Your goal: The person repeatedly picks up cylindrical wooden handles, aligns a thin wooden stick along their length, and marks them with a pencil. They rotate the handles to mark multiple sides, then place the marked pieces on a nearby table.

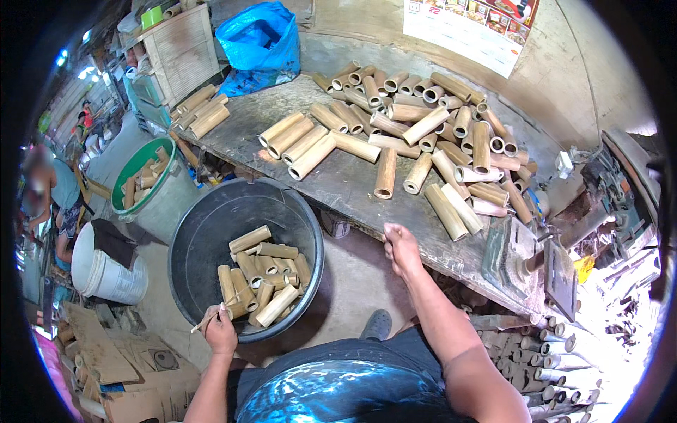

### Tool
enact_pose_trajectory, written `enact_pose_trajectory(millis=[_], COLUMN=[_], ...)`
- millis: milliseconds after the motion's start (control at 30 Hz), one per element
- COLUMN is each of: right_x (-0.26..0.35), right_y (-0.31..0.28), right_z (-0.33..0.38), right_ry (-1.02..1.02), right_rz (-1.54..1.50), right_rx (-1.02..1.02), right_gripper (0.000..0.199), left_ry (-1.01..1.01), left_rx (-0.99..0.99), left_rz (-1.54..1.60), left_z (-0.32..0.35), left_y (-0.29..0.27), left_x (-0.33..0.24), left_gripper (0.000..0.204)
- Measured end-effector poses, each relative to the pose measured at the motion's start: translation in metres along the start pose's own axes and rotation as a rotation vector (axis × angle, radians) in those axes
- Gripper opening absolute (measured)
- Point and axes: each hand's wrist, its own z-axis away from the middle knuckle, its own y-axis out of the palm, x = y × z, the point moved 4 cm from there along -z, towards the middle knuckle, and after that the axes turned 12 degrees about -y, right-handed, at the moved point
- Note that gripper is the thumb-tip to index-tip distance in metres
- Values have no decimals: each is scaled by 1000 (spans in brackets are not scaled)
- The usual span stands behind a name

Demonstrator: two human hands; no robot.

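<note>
My left hand [218,331] is closed around a thin pale stick [201,325], at the near rim of a large black tub [194,233]. Inside the tub lies a heap of short cut bamboo tubes [278,304]. My right hand [402,250] is by the front edge of the wooden table [338,194], its fingers curled together. What they hold, if anything, I cannot make out. Many more bamboo tubes [427,125] are piled on the table, some standing upright and others lying down. A short row of tubes [300,143] lies left of that pile.
A blue plastic bag [261,46] stands on the table's far side. A green-rimmed bin [159,190] with tubes and a white bucket [113,268] are left. A metal tool with a plate [518,261] sits at the table's right end, above stacked bamboo [557,359]. Another person [63,187] is far left.
</note>
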Motion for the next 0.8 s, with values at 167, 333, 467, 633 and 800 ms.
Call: enact_pose_trajectory(millis=[167, 333, 467, 633, 800], right_x=[25, 18, 12, 10, 4], right_y=[40, 55, 44, -2, -42], right_z=[-56, -91, -104, -86, -48], right_ry=[-44, 16, -11, -28, 12], right_rz=[-295, -485, -622, -617, -562], right_rx=[-11, -119, -222, -512, -482], right_gripper=[45, 56, 47, 40, 11], left_ry=[-26, -26, 6, -34, 19], left_rx=[5, 18, 3, 29, -17], left_rz=[-15, -10, -52, -31, -80], left_z=[0, 0, 0, 1, 3], left_y=[1, -1, -3, -4, -6], left_x=[-1, -5, -8, -11, -12], left_gripper=[26, 27, 28, 28, 29])
